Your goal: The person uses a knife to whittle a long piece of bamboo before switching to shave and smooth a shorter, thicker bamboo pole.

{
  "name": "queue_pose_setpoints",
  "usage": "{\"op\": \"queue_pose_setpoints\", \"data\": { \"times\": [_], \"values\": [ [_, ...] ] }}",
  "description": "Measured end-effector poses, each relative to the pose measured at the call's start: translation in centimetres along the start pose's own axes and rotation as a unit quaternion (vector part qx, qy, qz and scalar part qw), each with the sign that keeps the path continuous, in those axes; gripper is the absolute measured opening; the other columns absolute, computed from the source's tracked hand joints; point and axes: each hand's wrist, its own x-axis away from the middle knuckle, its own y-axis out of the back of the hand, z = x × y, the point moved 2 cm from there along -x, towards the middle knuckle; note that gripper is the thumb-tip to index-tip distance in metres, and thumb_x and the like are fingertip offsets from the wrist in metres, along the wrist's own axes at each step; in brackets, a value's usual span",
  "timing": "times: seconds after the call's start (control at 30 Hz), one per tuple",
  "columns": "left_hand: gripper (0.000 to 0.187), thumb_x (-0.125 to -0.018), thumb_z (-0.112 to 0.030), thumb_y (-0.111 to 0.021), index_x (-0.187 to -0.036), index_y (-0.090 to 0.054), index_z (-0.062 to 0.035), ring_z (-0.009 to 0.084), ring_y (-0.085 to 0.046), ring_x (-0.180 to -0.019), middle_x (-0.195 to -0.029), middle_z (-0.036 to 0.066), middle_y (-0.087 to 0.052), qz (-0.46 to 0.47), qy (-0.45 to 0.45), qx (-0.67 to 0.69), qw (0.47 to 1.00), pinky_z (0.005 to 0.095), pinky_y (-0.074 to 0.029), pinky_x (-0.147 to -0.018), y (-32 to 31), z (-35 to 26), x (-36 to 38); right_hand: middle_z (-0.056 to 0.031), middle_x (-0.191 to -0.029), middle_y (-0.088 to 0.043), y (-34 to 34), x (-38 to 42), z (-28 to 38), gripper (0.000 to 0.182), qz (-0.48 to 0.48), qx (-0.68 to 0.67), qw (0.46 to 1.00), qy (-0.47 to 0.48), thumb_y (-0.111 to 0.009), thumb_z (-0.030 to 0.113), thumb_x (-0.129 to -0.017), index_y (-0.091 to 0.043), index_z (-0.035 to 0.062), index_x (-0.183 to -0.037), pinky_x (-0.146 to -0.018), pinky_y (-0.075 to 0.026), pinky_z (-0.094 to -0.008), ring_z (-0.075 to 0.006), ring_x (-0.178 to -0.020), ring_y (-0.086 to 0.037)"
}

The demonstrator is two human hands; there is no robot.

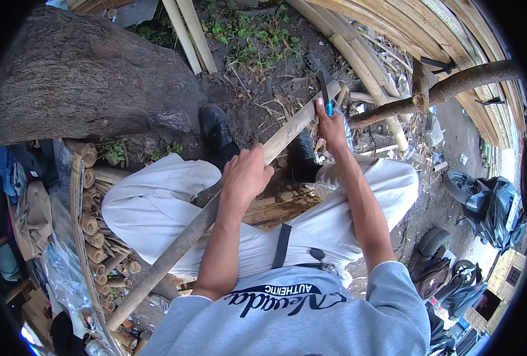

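A long wooden pole (171, 255) runs diagonally across my lap, from the lower left up to the right. Its far part is pale and flattened, while the near part is darker and rounder. My left hand (246, 173) wraps around the pole near its middle, above my knees. In my right hand (333, 126) is a knife (321, 82) with a dark blade and a blue handle. The blade lies close against the pole's pale far end, and my right thumb rests near the handle's top. Fingers of my right hand are partly hidden behind the handle.
A thick tree trunk (91, 77) lies at the upper left. Cut bamboo poles (91, 225) are stacked at my left. Bamboo strips (394, 29) curve along the upper right, beside a wooden branch (453, 89). Parked motorcycles (489, 207) stand at the right. Wood shavings litter the soil.
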Motion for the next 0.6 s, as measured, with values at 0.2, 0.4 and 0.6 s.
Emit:
{"op": "queue_pose_setpoints", "data": {
  "times": [0.2,0.4,0.6],
  "values": [
    [0.032,-0.085,-0.015,-0.066,-0.107,-0.062,0.0072,0.0356,-0.076,-0.081,-0.072,0.021,-0.073,0.002,-0.011,0.035,0.999,0.0470,-0.057,-0.088,-2.3,0.2,-3.5,-0.0042,-0.060,-0.052,1.0,3.0,0.9,0.071,-0.008,0.186,0.978,0.094,-0.061,0.064,-0.097,-0.062,-0.0016,-0.072,-0.058,-0.041,-0.0384,-0.0159,-0.062,-0.047],
    [0.030,-0.087,-0.014,-0.066,-0.107,-0.063,0.0069,0.0364,-0.076,-0.080,-0.075,0.024,-0.073,0.003,-0.004,0.045,0.999,0.0474,-0.058,-0.087,-3.7,0.6,-3.8,-0.0123,-0.058,-0.053,-0.3,5.4,0.2,0.070,0.099,0.164,0.980,-0.045,-0.061,0.063,-0.097,-0.066,-0.0052,-0.081,-0.061,-0.045,-0.0456,-0.0248,-0.060,-0.058],
    [0.032,-0.087,-0.016,-0.071,-0.114,-0.062,-0.0006,0.0461,-0.068,-0.104,-0.105,0.027,-0.071,0.008,0.010,0.061,0.998,0.0540,-0.054,-0.092,-3.9,1.2,-3.6,-0.0250,-0.060,-0.056,-1.1,8.8,2.5,0.052,0.046,0.357,0.857,0.369,-0.054,0.044,-0.107,-0.068,-0.0047,-0.095,-0.061,-0.047,-0.0528,-0.0482,-0.058,-0.059]
  ]
}}
